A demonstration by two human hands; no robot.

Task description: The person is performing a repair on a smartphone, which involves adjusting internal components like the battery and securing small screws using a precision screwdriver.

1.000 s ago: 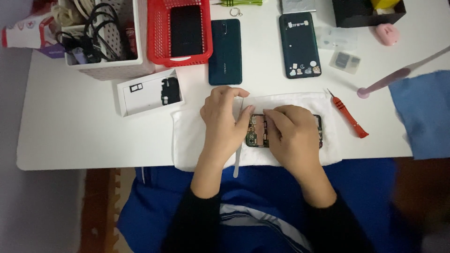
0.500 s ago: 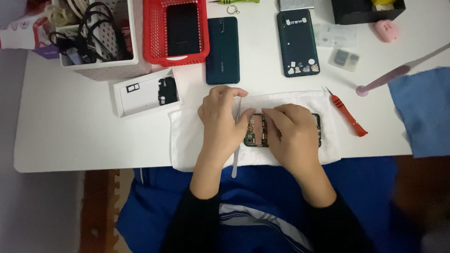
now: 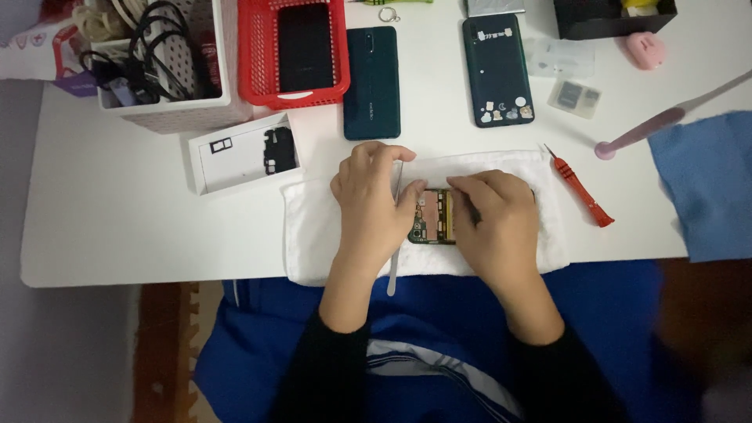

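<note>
Little has changed: both hands stay on the opened green phone with exposed circuit board [image 3: 433, 216], lying on the white folded towel [image 3: 313, 227]. Left hand [image 3: 370, 196] grips a thin white pry stick [image 3: 394, 258]; right hand [image 3: 495, 223] presses, fingers curled.

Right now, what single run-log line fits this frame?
left hand: holds thin white tool | right hand: on opened phone | phone: on white towel

sleeves: black, long | top: white-striped hem | legs: blue garment | left hand [image 3: 368, 200], right hand [image 3: 495, 223]: bare
</note>
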